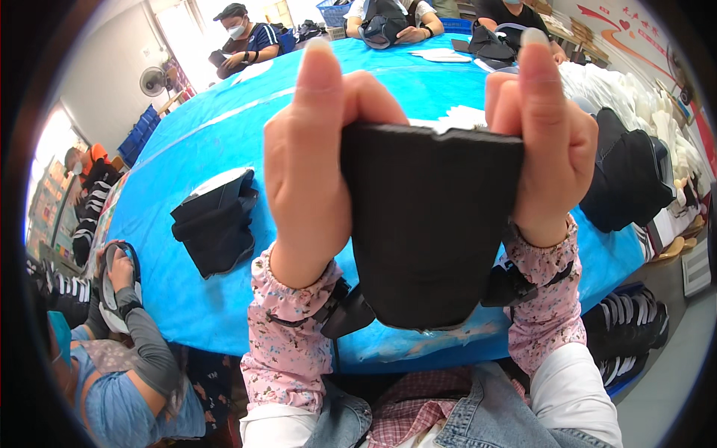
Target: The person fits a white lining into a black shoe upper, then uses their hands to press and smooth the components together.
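Observation:
Both of my hands hold up a black fabric piece (437, 224), wide and straight at its top edge, narrowing to a rounded lower end. My left hand (308, 164) grips its top left corner, fingers curled behind and thumb pointing up. At the top right corner my right hand (551, 142) is closed on it the same way. The piece is stretched flat between them above the table's near edge. To the left of my left hand lies a crumpled dark fabric bundle (216, 224). A larger black fabric pile (627, 175) sits right of my right hand.
A blue sheet covers the round-edged table (157, 261). White material (635, 82) is heaped at the far right. Black-and-white shoes (627, 317) fill a crate at lower right. Co-workers handle dark pieces around the table; one at left holds a shoe (118, 280).

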Demonstrator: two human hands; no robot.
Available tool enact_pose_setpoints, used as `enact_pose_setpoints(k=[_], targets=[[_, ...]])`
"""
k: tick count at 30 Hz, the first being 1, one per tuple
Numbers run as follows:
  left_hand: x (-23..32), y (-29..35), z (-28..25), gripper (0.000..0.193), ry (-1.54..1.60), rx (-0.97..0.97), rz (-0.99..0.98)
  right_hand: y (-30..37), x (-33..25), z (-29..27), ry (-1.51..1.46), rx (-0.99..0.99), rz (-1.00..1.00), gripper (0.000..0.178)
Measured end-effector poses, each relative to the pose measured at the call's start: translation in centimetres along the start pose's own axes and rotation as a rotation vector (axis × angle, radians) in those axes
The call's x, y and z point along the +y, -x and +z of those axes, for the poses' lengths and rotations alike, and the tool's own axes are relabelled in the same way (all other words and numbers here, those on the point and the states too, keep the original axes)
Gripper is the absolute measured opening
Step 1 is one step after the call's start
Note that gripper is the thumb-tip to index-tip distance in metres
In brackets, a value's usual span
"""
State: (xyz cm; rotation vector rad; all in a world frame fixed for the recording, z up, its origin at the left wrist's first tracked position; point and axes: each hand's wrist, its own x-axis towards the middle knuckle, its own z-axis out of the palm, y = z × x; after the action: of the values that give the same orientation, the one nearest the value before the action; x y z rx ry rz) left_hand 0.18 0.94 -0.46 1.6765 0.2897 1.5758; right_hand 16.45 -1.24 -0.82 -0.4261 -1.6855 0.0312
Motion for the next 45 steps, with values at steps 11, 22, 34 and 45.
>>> enact_pose_setpoints(k=[11, 22, 34, 45], targets=[[-1.1, 1.0, 0.6, 0.046, 0.386, 0.021, -0.046, 0.8, 0.0, 5.7, -0.786, 0.344, 0.503, 0.052], [-0.8, 0.9, 2.3, 0.045, -0.042, 0.2, 0.117, -1.0, -3.6, 1.5, 0.234, -0.331, 0.142, 0.021], [1.9, -0.5, -0.8, 0.034, -0.226, 0.115, 0.173, 0.3, -5.0, -10.2, -0.186, 0.457, 0.836, 0.035], [2.1, -0.9, -3.9, 0.045, -0.183, -0.03, 0.249, 9.5, -3.9, -36.4, -0.162, 1.204, 0.589, 0.024]])
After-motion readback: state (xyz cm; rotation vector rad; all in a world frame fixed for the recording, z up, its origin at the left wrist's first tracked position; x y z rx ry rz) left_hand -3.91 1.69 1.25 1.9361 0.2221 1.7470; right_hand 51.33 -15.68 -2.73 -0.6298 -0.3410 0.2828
